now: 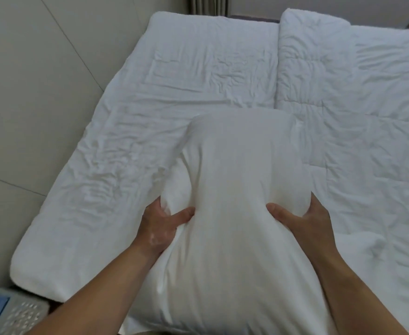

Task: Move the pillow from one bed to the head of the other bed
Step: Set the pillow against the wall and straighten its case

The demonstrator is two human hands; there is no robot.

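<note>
We hold the white pillow (237,189) up in front of us over the near end of the 2 beds, our left hand (161,228) and right hand (302,223) each clenched into 1 of its long sides. It looks light and very soft, since the filling caves in under our thumbs and the cover bunches. We judge a deep pinch at mid-length on both sides best, as the smooth case may slide over the stuffing.
</note>
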